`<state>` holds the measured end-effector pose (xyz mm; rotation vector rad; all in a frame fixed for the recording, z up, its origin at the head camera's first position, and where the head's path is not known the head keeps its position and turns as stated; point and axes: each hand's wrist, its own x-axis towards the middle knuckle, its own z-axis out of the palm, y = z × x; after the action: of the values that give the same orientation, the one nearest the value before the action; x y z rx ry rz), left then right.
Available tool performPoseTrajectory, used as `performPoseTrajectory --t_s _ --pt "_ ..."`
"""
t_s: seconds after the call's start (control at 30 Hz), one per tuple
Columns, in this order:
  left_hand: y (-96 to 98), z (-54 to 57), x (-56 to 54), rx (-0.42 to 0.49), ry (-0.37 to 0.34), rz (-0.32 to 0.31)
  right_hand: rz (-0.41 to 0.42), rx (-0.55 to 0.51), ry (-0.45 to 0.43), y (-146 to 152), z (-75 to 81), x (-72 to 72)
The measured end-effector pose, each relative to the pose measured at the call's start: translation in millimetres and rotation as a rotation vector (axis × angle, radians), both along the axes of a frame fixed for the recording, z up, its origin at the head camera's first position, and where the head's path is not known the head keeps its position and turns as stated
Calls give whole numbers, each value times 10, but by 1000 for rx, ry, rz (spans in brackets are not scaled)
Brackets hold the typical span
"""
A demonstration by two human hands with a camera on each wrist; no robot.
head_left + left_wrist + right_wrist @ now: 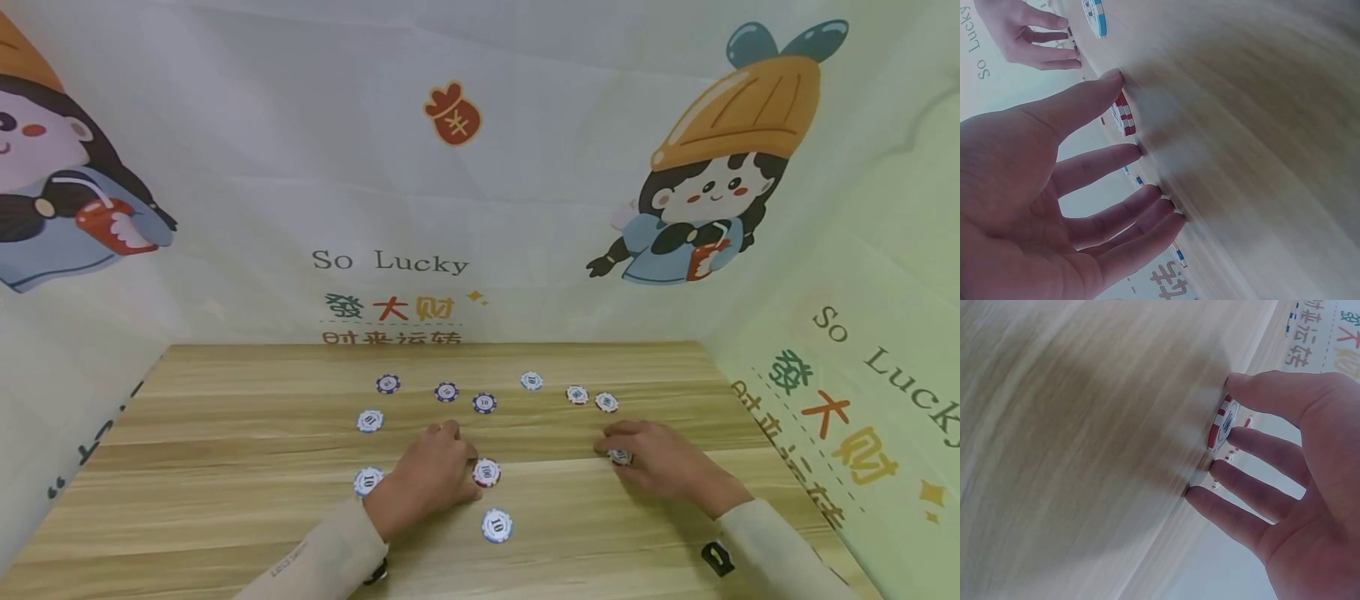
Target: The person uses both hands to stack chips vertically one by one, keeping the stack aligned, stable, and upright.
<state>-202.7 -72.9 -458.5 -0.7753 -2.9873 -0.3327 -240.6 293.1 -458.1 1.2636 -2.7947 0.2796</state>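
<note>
My left hand (431, 467) lies low over the table, thumb and fingers spread around a red-and-white poker chip (486, 472) marked 100. In the left wrist view that chip (1124, 117) shows between the thumb tip and index fingertip, with the other fingers loosely extended. On the right side, my right hand (663, 467) pinches another red-and-white poker chip (620, 456) at the tabletop. The right wrist view shows thumb and index fingertip at this chip (1222, 425), while the remaining fingers reach out with their tips near the wood.
A blue-edged 10 chip (497, 526) lies in front, and another 10 chip (368, 482) sits beside the left wrist. Farther back are dark blue chips (446, 392), light blue ones (532, 381) and two red-edged ones (577, 395). Printed cloth walls (525, 208) enclose the wooden table (262, 400).
</note>
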Motion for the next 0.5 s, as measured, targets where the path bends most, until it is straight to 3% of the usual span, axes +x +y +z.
performPoseTrajectory --t_s 0.5 --pt "1 -1 0 -13 -13 -14 72 -62 97 -61 -47 -36"
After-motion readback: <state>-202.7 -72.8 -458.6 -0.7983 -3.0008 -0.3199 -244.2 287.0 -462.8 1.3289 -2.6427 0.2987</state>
